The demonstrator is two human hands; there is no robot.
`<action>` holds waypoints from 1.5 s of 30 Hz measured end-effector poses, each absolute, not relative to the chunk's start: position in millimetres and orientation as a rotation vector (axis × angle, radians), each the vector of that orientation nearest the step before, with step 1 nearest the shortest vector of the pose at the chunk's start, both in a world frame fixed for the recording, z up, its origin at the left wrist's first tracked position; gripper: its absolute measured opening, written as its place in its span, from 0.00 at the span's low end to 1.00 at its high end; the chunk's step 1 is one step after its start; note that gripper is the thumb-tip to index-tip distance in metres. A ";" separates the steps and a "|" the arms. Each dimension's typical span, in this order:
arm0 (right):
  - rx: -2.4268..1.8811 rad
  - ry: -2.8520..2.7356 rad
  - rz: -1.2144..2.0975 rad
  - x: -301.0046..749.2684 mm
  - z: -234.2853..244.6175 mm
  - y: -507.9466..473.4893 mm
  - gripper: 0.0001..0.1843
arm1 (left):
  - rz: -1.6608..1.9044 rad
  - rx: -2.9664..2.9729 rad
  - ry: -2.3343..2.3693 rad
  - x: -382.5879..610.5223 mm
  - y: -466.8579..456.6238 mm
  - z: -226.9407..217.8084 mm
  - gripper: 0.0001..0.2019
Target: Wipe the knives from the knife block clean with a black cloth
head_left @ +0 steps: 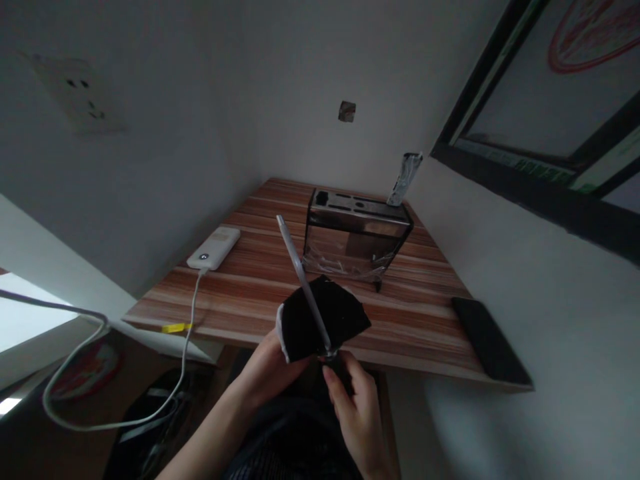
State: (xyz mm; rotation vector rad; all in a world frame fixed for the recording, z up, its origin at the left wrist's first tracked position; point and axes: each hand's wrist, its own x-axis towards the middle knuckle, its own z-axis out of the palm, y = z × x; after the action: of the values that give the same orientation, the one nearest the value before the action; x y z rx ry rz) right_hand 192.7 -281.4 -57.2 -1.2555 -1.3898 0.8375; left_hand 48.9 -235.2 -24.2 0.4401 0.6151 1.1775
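Knife (pixel 303 273): blade slants up-left above counter (pixel 425 313) front edge, lower part folded in black cloth (pixel 333 320). Right hand (pixel 357 413): fingers curled round dark handle, handle mostly hidden. Left hand (pixel 265 373): grips cloth from beneath, fingers hidden behind it. Behind: steel knife block (pixel 355 240), white power bank (pixel 214 248). Dark phone (pixel 490 343) at right, detail unclear.

Nothing written here can be read. Up and to the right of the metal knife block (pixel 357 237), the framed poster (pixel 550 100) carries a red round emblem and a strip of green lettering, both too blurred to make out. Left of the block, the white power bank (pixel 214 248) shows only a small round mark.
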 end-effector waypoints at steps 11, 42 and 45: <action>-1.185 -1.500 0.707 191.0 -61.2 -276.6 0.09 | 1.156 0.911 0.911 42.4 -240.4 -36.7 0.19; -1.162 -1.515 0.761 187.3 -63.6 -279.5 0.11 | 1.330 0.932 1.039 47.2 -246.8 -18.5 0.18; -1.200 -1.492 0.753 188.5 -64.3 -278.4 0.10 | 1.335 0.985 1.060 44.6 -244.5 -19.0 0.16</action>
State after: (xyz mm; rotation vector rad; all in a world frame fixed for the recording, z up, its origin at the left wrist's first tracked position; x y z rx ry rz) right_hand 188.5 -278.4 -64.3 -1.2002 -1.4922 0.7525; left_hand 44.6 -244.5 -19.0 0.9852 1.0595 1.3349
